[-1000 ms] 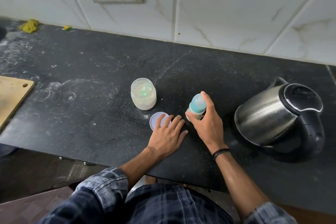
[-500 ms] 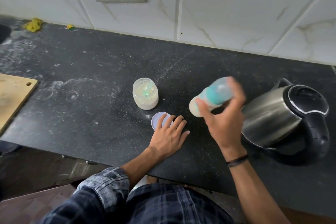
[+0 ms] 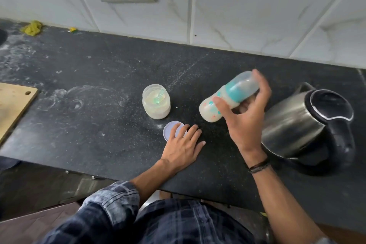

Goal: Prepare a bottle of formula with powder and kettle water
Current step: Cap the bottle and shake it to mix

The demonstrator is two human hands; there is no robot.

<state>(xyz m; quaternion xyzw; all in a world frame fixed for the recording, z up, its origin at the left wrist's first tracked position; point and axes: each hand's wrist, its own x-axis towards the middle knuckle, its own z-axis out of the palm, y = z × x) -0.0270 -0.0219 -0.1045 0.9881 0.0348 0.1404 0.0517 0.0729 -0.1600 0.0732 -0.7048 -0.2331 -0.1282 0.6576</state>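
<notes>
The black desk [image 3: 89, 128] meets a white tiled wall [image 3: 237, 16]. Nearest, the left hand [image 3: 181, 144] lies flat, fingers straight, fingertips on a round lid [image 3: 169, 130]. The right hand [image 3: 243, 123] curls its fingers round the capped bottle [image 3: 231, 91], which is tilted above the desk between the open powder jar [image 3: 156, 105] and the steel kettle [image 3: 297, 121].

One wide-angle view from the wearer's head, looking forward and steeply down over the dark bench [image 3: 83, 128], close in, tiled wall [image 3: 247, 6] above, plaid shirt [image 3: 178, 224] at the bottom edge
</notes>
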